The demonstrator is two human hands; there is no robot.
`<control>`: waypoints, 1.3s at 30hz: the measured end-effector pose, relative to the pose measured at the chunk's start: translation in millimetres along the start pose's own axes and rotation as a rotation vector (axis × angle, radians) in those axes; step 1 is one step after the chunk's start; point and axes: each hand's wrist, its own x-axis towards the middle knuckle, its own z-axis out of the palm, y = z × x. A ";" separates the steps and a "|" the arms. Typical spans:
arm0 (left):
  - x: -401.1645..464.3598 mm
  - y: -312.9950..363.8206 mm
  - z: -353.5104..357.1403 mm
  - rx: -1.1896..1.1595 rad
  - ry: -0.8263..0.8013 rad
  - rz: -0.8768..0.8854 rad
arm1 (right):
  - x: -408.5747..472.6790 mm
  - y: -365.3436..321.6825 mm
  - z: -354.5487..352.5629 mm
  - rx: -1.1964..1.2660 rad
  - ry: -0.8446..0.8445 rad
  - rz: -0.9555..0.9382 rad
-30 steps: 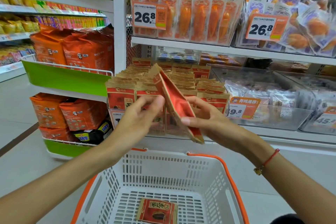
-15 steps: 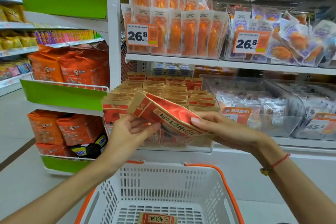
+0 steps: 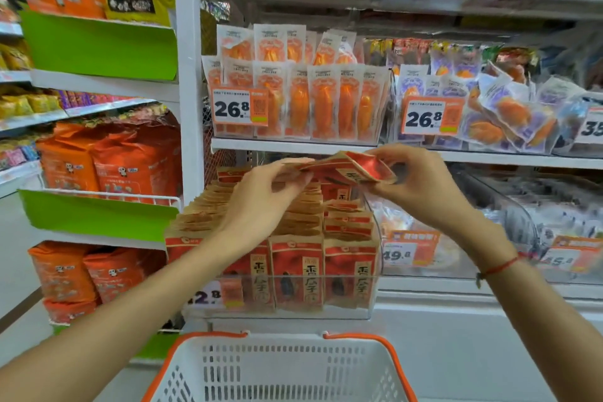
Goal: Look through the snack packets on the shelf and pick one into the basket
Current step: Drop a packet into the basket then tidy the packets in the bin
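Note:
A red and kraft-brown snack packet [image 3: 354, 170] lies almost flat in the air, held over the rows of like packets [image 3: 303, 258] in a clear bin on the lower shelf. My left hand [image 3: 261, 202] pinches its left end. My right hand [image 3: 421, 186] grips its right end with curled fingers. The white basket with an orange rim [image 3: 280, 369] sits below, at the bottom middle; only its near wall and rim show, and its floor is out of frame.
Orange vacuum-packed snacks [image 3: 310, 101] with a 26.8 price tag [image 3: 239, 108] fill the shelf above. Clear bins with other packets [image 3: 538, 215] stand to the right. A side rack at left holds large orange bags [image 3: 107, 160] in green trays.
Both hands have lifted the packet up and back over the bin, turning it flatter. The view has tilted up, so the packet lying in the basket is out of sight.

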 end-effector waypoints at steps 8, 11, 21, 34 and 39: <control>43.4 -10.4 16.9 0.350 0.086 0.099 | 29.5 60.9 50.8 -0.109 0.056 0.036; 52.7 -19.1 20.9 0.409 0.033 0.133 | 35.2 75.7 60.9 -0.070 0.037 0.070; 71.8 -42.3 33.1 0.610 -0.068 0.196 | 50.1 100.6 86.8 -0.082 -0.149 0.096; 106.7 -52.0 69.1 0.746 -0.229 0.154 | 49.1 119.4 82.0 -0.299 -0.179 -0.014; 113.1 -57.4 73.8 0.805 -0.275 0.178 | 62.1 119.3 77.7 -0.443 -0.405 0.008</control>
